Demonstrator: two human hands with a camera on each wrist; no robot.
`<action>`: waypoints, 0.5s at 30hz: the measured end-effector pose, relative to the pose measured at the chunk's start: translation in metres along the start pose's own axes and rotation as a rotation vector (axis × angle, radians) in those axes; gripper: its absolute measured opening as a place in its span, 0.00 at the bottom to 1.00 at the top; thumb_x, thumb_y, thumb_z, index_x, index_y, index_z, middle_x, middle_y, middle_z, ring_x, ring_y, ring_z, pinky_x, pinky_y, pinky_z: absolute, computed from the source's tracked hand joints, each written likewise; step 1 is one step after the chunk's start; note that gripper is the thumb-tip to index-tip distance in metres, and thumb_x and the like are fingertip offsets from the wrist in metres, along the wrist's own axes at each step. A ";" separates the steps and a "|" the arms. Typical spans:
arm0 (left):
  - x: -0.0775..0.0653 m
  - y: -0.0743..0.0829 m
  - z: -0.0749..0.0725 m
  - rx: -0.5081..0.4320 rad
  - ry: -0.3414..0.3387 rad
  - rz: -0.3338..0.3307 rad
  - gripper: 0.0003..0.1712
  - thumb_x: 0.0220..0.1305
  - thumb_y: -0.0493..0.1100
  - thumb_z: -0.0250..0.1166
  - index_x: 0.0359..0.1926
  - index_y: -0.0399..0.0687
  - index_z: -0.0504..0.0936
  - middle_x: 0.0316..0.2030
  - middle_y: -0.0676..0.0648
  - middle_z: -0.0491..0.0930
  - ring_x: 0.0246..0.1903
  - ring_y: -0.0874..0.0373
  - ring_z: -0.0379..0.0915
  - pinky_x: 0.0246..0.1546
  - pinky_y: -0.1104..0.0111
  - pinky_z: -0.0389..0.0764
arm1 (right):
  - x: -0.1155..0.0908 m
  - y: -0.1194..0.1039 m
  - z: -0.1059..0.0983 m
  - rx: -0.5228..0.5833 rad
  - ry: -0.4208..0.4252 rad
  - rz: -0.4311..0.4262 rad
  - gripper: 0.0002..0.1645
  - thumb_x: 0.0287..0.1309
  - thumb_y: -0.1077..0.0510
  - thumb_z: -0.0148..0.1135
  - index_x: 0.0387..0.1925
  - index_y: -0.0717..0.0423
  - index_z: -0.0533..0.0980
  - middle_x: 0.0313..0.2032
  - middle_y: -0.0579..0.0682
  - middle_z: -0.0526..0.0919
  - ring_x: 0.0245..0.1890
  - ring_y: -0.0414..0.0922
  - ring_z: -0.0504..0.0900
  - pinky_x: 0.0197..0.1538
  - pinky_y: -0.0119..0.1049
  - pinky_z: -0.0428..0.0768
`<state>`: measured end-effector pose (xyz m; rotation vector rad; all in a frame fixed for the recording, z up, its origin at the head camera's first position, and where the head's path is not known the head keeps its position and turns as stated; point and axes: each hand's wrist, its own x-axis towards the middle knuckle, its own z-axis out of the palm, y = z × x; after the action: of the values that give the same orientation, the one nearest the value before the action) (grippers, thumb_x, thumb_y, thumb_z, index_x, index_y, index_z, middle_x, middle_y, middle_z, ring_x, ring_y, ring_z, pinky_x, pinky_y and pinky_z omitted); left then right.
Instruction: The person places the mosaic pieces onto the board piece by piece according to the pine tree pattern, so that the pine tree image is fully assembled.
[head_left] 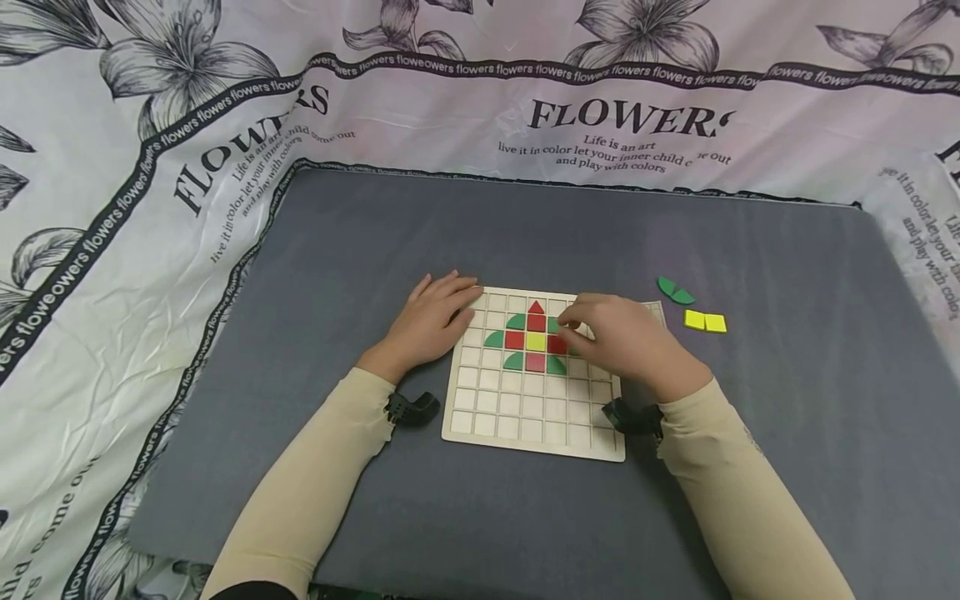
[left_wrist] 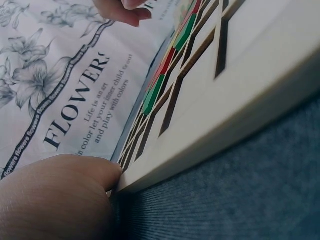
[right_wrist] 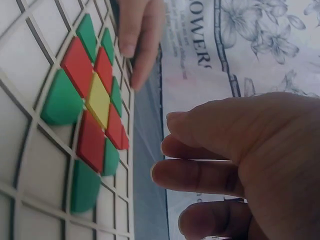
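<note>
A pale wooden grid board (head_left: 510,408) lies on the grey table, bearing a figure of flat pieces. A yellow square (head_left: 536,342) forms its middle, with red squares (head_left: 514,340) around it, a red triangle (head_left: 536,307) on top and several rounded green pieces (head_left: 494,339). My left hand (head_left: 429,321) rests at the board's upper left edge, its thumb against the rim in the left wrist view. Over the board's right part hovers my right hand (head_left: 622,337), covering some cells. In the right wrist view its fingers (right_wrist: 200,177) are loosely bent, with nothing visible between them.
Right of the board lie two green pieces (head_left: 666,287) side by side and two yellow squares (head_left: 695,320). A pale corner (head_left: 656,310) shows behind the right hand. White flower-printed cloth (head_left: 420,117) hangs along the table's back and left.
</note>
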<state>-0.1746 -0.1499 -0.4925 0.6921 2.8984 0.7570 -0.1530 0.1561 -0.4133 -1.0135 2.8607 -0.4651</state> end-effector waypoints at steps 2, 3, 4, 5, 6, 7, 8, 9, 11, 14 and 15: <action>0.000 0.001 0.000 -0.004 -0.002 0.003 0.28 0.84 0.52 0.50 0.79 0.55 0.70 0.79 0.49 0.64 0.82 0.51 0.48 0.83 0.51 0.37 | -0.004 0.002 -0.003 -0.001 0.006 0.010 0.08 0.68 0.58 0.68 0.44 0.55 0.89 0.38 0.48 0.88 0.36 0.46 0.85 0.37 0.44 0.86; 0.000 0.001 0.000 -0.002 -0.001 0.002 0.28 0.84 0.52 0.50 0.79 0.55 0.70 0.79 0.49 0.64 0.82 0.51 0.48 0.83 0.51 0.36 | -0.005 0.003 -0.004 -0.001 0.008 0.017 0.09 0.68 0.59 0.68 0.44 0.56 0.89 0.38 0.48 0.88 0.36 0.46 0.85 0.38 0.45 0.86; -0.001 0.001 -0.001 -0.004 -0.001 0.001 0.28 0.84 0.52 0.50 0.79 0.55 0.70 0.78 0.49 0.64 0.82 0.51 0.48 0.83 0.51 0.36 | -0.007 0.004 -0.004 0.000 0.011 0.021 0.09 0.68 0.59 0.68 0.44 0.56 0.89 0.38 0.48 0.88 0.35 0.46 0.85 0.37 0.45 0.86; -0.001 0.000 -0.001 -0.002 -0.001 -0.001 0.28 0.84 0.51 0.50 0.79 0.55 0.70 0.78 0.50 0.64 0.82 0.51 0.48 0.83 0.51 0.36 | -0.008 0.006 -0.005 0.003 0.012 0.025 0.08 0.68 0.59 0.68 0.44 0.56 0.89 0.38 0.48 0.88 0.35 0.46 0.85 0.37 0.45 0.85; -0.001 0.000 -0.001 -0.003 0.001 -0.002 0.28 0.84 0.51 0.50 0.79 0.55 0.70 0.78 0.49 0.65 0.82 0.51 0.48 0.83 0.51 0.36 | -0.010 0.007 -0.005 0.006 0.011 0.027 0.08 0.68 0.58 0.69 0.44 0.56 0.89 0.38 0.48 0.88 0.34 0.45 0.84 0.37 0.45 0.85; -0.001 0.000 -0.001 -0.002 0.003 -0.003 0.28 0.84 0.51 0.51 0.79 0.55 0.70 0.78 0.49 0.65 0.82 0.51 0.48 0.83 0.51 0.36 | -0.011 0.008 -0.005 0.007 0.011 0.026 0.08 0.67 0.58 0.69 0.44 0.56 0.89 0.38 0.48 0.88 0.33 0.44 0.84 0.37 0.44 0.85; -0.001 -0.001 -0.001 -0.001 0.005 -0.004 0.28 0.84 0.51 0.51 0.79 0.54 0.70 0.78 0.49 0.65 0.82 0.51 0.48 0.83 0.51 0.36 | -0.012 0.009 -0.004 0.004 0.010 0.026 0.08 0.67 0.58 0.70 0.43 0.56 0.89 0.37 0.48 0.88 0.32 0.44 0.83 0.36 0.44 0.84; -0.001 -0.001 -0.001 0.001 0.005 -0.004 0.28 0.84 0.51 0.51 0.79 0.54 0.70 0.78 0.49 0.65 0.82 0.51 0.48 0.83 0.51 0.36 | -0.013 0.011 -0.004 0.004 0.010 0.027 0.08 0.67 0.58 0.70 0.43 0.56 0.89 0.37 0.48 0.88 0.32 0.43 0.83 0.35 0.43 0.84; -0.001 -0.001 -0.001 0.003 0.007 -0.001 0.28 0.84 0.51 0.51 0.78 0.54 0.70 0.78 0.49 0.65 0.82 0.51 0.48 0.83 0.51 0.37 | -0.015 0.013 -0.002 -0.001 0.012 0.028 0.07 0.66 0.58 0.70 0.43 0.56 0.89 0.37 0.48 0.88 0.31 0.42 0.82 0.34 0.42 0.84; -0.001 0.000 -0.001 -0.001 0.006 0.003 0.28 0.84 0.51 0.51 0.78 0.54 0.70 0.78 0.49 0.65 0.82 0.51 0.48 0.83 0.51 0.37 | -0.019 0.018 -0.001 -0.014 0.018 0.043 0.08 0.66 0.58 0.71 0.42 0.56 0.89 0.37 0.48 0.88 0.31 0.42 0.81 0.33 0.41 0.83; -0.001 0.001 0.000 -0.003 0.006 0.004 0.28 0.84 0.51 0.51 0.78 0.54 0.70 0.78 0.49 0.65 0.82 0.51 0.48 0.83 0.51 0.37 | -0.020 0.020 -0.001 -0.015 0.019 0.049 0.08 0.66 0.58 0.70 0.42 0.56 0.89 0.37 0.48 0.88 0.30 0.42 0.81 0.32 0.40 0.83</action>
<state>-0.1737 -0.1500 -0.4920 0.6964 2.9011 0.7649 -0.1490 0.1835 -0.4194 -0.9444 2.9029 -0.4524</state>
